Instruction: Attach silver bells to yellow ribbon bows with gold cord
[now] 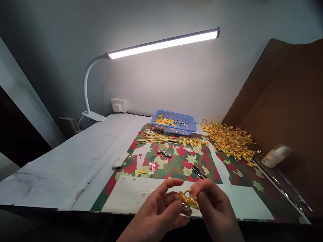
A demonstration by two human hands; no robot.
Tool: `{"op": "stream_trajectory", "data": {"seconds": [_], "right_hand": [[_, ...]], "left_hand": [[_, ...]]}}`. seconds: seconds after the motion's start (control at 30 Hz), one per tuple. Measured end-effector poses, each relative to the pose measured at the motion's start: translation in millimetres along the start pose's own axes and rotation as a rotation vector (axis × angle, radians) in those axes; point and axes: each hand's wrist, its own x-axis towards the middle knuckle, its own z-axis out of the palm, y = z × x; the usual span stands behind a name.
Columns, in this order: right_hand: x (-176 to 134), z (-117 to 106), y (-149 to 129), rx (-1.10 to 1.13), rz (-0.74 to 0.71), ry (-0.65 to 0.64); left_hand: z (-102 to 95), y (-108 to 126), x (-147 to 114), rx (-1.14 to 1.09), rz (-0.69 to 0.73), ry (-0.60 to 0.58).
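Just above the table's front edge, both hands meet on a yellow ribbon bow (pixel 192 203). A shiny silver ball (pixel 186 207), bell-like, hangs at the bow's lower left, and a gold tie (pixel 188 191) loops above it. My left hand (pixel 157 210) grips the bow and ball from the left, its index finger raised and curved. From the right, my right hand (pixel 215 205) pinches the bow's side and the tie between thumb and index finger. Its fingertips partly hide the tie's end. Dark-tipped tweezers or snips (pixel 199 172) lie just beyond the hands.
A blue basket (pixel 173 129) holds bows and silver balls. Gold ties (pixel 155 137), loose bows (pixel 194 142), several silver balls (pixel 165 153) and one yellow bow (pixel 140 172) lie on the patterned mat. A heap of gold bows (pixel 229 139), a white bottle (pixel 275 156) and cardboard (pixel 282 97) stand right.
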Motion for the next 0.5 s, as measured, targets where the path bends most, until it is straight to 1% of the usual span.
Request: {"op": "stream_trajectory", "data": {"seconds": [0.1,0.17,0.4,0.5], "right_hand": [[0.4,-0.8,4.2,0.031,0.036,0.001],[0.1,1.1,6.3,0.059,0.05,0.029],[-1.2,7.2,5.8,0.107,0.073,0.032],[-0.5,5.5,1.0,0.066,0.087,0.017]], "left_hand": [[1.4,-1.1,2.7,0.081,0.127,-0.039],[2.3,0.0,3.5,0.098,0.176,-0.037],[10.4,3.6,1.9,0.072,0.197,0.049],[9.4,4.3,3.4,0.028,0.157,0.075]]}}
